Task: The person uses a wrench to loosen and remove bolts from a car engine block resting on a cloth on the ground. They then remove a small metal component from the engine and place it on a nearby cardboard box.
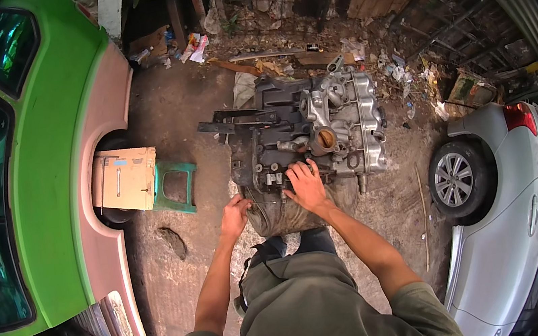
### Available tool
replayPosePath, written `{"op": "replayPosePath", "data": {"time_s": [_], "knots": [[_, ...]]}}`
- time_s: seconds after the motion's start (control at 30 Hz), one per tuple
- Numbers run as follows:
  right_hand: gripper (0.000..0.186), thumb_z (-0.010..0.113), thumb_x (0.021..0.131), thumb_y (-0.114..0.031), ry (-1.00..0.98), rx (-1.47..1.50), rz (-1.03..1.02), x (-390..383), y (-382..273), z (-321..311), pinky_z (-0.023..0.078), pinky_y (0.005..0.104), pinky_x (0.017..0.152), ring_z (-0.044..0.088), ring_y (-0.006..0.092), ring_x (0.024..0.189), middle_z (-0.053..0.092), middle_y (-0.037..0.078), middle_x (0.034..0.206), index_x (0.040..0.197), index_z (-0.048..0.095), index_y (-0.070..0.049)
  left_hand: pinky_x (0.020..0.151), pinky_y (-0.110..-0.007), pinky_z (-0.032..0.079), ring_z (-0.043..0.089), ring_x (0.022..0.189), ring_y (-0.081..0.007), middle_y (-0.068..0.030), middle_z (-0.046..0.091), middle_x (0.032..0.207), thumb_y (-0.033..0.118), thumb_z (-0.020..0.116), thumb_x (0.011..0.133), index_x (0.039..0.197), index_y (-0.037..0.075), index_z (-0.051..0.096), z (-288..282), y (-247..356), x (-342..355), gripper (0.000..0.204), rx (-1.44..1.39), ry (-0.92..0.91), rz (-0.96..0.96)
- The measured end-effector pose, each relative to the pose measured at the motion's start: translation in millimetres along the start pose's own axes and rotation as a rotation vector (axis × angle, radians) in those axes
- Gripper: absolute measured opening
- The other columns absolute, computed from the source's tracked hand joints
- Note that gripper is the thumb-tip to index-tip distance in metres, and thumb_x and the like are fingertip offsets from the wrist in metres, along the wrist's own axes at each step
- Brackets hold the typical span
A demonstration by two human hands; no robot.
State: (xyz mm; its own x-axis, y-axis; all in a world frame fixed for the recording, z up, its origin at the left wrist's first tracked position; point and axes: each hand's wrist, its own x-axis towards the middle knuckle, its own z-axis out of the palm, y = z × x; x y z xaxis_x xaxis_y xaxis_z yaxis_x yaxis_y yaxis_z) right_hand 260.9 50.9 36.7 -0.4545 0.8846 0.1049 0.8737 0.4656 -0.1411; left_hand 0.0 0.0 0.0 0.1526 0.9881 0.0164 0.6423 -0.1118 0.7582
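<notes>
Head view: engine lies under spread right fingers, left fingers gripping thin rod.

I find forward travel of my right hand obstructed by the engine, with its silver manifold rising ahead and to the right. A thin rod crosses the gap between my hands. Leftward, my left hand has open passage over floor toward the green stool; farther forward, a dark bracket juts into that lane. Rightward, floor runs open from engine to silver car.
</notes>
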Motion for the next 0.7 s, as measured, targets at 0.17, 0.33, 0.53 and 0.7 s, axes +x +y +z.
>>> {"op": "replayPosePath", "data": {"time_s": [0.17, 0.33, 0.53, 0.7], "knots": [[0.058, 0.076, 0.082, -0.038, -0.019, -0.026, 0.022, 2.7, 16.6, -2.3, 0.022, 0.0487, 0.119, 0.043, 0.0245, 0.131, 0.051, 0.007, 0.131, 0.126, 0.052, -0.010, 0.068, -0.042, 0.049, 0.062, 0.073, -0.0336, -0.0141, 0.059, 0.085, -0.002, 0.066, 0.087, 0.102, 0.004, 0.074, -17.5, 39.3, 24.6, 0.018, -0.028, 0.136, 0.113], [0.058, 0.079, 0.079, -0.039, 0.025, -0.025, 0.005, 2.9, 10.4, 1.4, 0.022, 0.0496, 0.118, 0.045, 0.0256, 0.129, 0.052, 0.007, 0.128, 0.122, 0.054, -0.009, 0.071, -0.043, 0.051, 0.063, 0.077, -0.0349, -0.0145, 0.060, 0.087, -0.003, 0.065, 0.084, 0.104, 0.003, 0.073, -31.3, 61.8, 31.0, 0.022, -0.005, 0.034, 0.059], [0.060, 0.077, 0.081, -0.039, -0.029, -0.012, 0.023, 2.2, 10.1, -2.1, 0.021, 0.0487, 0.119, 0.044, 0.0250, 0.130, 0.051, 0.007, 0.130, 0.127, 0.052, -0.009, 0.071, -0.041, 0.052, 0.065, 0.077, -0.0317, -0.0139, 0.059, 0.084, -0.007, 0.064, 0.081, 0.103, 0.002, 0.074, -28.8, 71.6, 38.8, 0.026, -0.039, 0.036, 0.098], [0.060, 0.078, 0.080, -0.038, -0.022, -0.016, 0.023, 3.2, 7.2, -3.7, 0.022, 0.0487, 0.119, 0.044, 0.0254, 0.130, 0.051, 0.007, 0.130, 0.126, 0.052, -0.009, 0.068, -0.038, 0.052, 0.064, 0.073, -0.0291, -0.0134, 0.059, 0.083, -0.010, 0.064, 0.080, 0.102, 0.002, 0.075, -29.4, 73.8, 39.8, 0.027, -0.074, 0.022, 0.075]]}}
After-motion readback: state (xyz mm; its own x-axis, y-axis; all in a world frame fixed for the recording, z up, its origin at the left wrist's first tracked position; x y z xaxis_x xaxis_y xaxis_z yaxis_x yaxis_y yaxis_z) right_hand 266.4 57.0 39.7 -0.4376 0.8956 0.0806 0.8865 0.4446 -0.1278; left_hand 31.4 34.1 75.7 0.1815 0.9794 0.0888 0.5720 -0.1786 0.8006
